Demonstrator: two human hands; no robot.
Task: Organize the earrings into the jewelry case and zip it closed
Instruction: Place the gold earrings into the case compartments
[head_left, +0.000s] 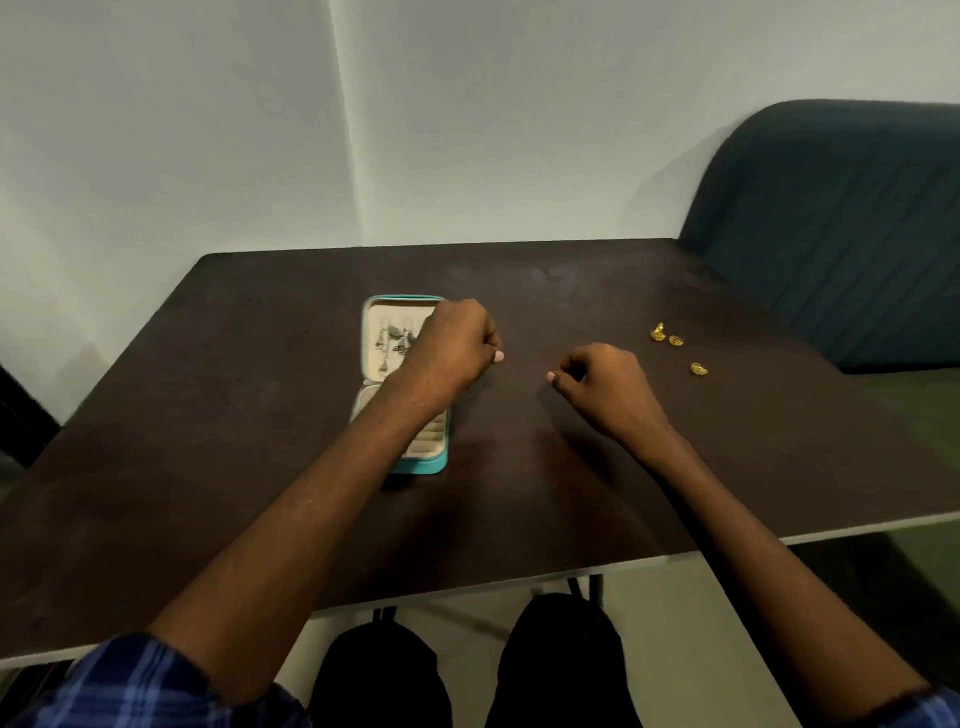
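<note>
Right of both hands, three gold earrings (675, 340) lie on the desk (208, 415), nearest the curled right hand (605, 387); the curled left hand (457, 343) hovers over the open case (441, 462); whether either grips anything, I cannot tell.

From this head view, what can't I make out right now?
- Whether either curled hand, left hand or right hand, pinches anything: too small.
- Jewelry case interior: left forearm covers much of it.
- Silvery pieces in the lid: blurred.
- Gold earrings: too small for detail.

Matt dark table (260, 415); shiny gold earrings (675, 340).
</note>
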